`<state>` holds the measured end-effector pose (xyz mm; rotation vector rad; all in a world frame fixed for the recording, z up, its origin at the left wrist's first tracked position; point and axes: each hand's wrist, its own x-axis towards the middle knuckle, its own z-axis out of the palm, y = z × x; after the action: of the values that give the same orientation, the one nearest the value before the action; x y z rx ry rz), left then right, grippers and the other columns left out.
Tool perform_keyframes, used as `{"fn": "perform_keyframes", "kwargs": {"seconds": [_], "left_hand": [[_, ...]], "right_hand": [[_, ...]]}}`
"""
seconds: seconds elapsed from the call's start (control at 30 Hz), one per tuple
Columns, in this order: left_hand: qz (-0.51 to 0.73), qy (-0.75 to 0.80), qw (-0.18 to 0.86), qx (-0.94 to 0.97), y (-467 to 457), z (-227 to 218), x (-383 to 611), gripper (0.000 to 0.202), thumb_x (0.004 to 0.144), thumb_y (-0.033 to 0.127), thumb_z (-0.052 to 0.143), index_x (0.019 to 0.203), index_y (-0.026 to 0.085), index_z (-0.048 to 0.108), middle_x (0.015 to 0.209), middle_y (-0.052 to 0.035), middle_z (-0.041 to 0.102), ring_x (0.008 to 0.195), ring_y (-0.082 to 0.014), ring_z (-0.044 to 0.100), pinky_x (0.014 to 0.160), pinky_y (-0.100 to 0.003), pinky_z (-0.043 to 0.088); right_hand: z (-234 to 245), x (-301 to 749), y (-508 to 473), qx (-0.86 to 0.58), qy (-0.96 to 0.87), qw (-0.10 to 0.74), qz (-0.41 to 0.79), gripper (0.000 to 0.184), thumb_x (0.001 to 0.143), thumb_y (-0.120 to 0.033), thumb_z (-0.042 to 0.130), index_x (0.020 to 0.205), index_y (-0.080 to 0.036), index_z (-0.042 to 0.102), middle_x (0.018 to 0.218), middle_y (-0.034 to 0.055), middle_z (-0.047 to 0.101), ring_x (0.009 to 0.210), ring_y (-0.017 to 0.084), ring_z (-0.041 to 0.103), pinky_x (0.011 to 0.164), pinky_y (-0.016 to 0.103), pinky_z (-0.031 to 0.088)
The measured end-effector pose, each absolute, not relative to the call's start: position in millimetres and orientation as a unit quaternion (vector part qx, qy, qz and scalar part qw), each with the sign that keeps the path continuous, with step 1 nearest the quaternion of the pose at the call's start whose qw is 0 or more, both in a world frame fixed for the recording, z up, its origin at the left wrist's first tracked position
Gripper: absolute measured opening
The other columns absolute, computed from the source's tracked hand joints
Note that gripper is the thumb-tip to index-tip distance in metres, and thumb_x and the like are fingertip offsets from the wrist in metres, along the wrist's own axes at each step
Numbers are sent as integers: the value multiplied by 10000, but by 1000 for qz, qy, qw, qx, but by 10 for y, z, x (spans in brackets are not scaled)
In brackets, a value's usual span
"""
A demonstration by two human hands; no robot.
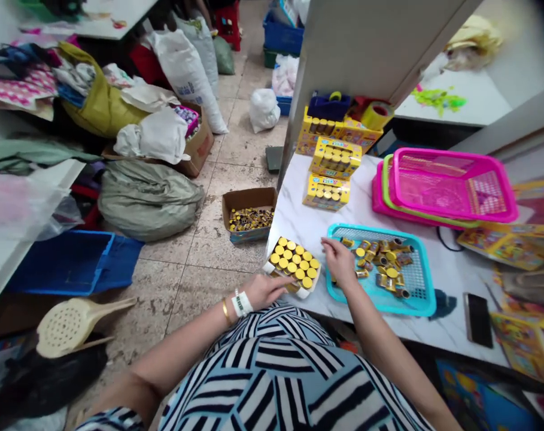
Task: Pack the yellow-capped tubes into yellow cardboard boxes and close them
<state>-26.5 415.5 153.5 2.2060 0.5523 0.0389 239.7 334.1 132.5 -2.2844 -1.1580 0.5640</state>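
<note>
My left hand (267,291) lies on the near edge of a white carton (310,288) packed with yellow-capped small bottles (293,261). A small gold item sits under its fingertips. My right hand (339,261) hangs over the left rim of a turquoise mesh tray (415,281), with its fingers bunched beside loose gold-and-black small bottles (379,263). Whether either hand grips anything is hidden by the fingers. Both trays stand on a white marble table (455,269).
Yellow display boxes of bottles (328,191) stand on the table beyond the trays, beside stacked pink baskets (451,185) and a phone (478,320). On the tiled floor are a cardboard box of bottles (249,209), stuffed sacks (148,200) and a blue crate (76,263).
</note>
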Motion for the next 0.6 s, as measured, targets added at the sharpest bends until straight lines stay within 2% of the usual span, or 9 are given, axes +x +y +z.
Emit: {"fn": "perform_keyframes", "kwargs": {"seconds": [0.07, 0.13, 0.2, 0.3, 0.37, 0.43, 0.6], "left_hand": [[107, 296, 451, 835, 4488, 1501, -291, 344, 938, 388, 476, 1209, 246, 635, 869, -45, 718, 748, -155, 669, 779, -298, 536], [173, 390, 465, 776, 4821, 1360, -211, 353, 915, 376, 511, 1201, 194, 610, 979, -75, 700, 829, -163, 661, 811, -314, 540], [175, 434, 487, 738, 5040, 1159, -99, 458, 830, 379, 623, 1220, 146, 569, 1170, -137, 635, 917, -189, 649, 835, -345, 544], [131, 423, 556, 703, 5033, 889, -65, 582, 807, 411, 637, 1292, 132, 478, 1270, -177, 569, 995, -203, 633, 850, -366, 544], [102, 395, 595, 693, 4876, 794, -158, 597, 825, 432, 607, 1318, 142, 437, 1243, -168, 582, 1016, -199, 629, 848, -361, 545], [69, 372, 603, 702, 4713, 777, -275, 580, 821, 447, 609, 1294, 149, 454, 1180, -146, 615, 989, -194, 637, 835, -355, 548], [-16, 363, 463, 809, 4548, 926, -334, 550, 852, 447, 576, 1312, 166, 467, 1008, -102, 681, 768, -193, 668, 770, -368, 537]], "right_hand": [[1263, 2251, 3019, -857, -298, 353, 229, 495, 916, -446, 382, 1169, -122, 656, 985, 134, 734, 689, 206, 672, 668, 340, 551], [1211, 2052, 2780, -853, -239, 378, 269, 518, 884, -506, 435, 1136, -119, 669, 928, 133, 736, 644, 207, 659, 609, 336, 551], [1177, 1829, 2651, -852, -236, 381, 269, 530, 859, -532, 484, 1152, -129, 664, 998, 140, 726, 758, 220, 677, 691, 346, 565], [1145, 1507, 2611, -864, -237, 364, 253, 631, 839, -536, 538, 1326, -136, 538, 1169, 149, 675, 902, 230, 677, 794, 353, 561], [1120, 1341, 2630, -878, -219, 331, 266, 684, 855, -526, 522, 1413, -143, 427, 1230, 151, 648, 944, 242, 680, 808, 358, 559], [1091, 1246, 2663, -894, -212, 280, 278, 644, 890, -499, 463, 1425, -147, 399, 1216, 150, 656, 992, 266, 676, 836, 372, 548], [1080, 1312, 2774, -918, -236, 201, 247, 462, 939, -373, 339, 1309, -179, 539, 1137, 124, 697, 1025, 275, 661, 877, 375, 515]]}}
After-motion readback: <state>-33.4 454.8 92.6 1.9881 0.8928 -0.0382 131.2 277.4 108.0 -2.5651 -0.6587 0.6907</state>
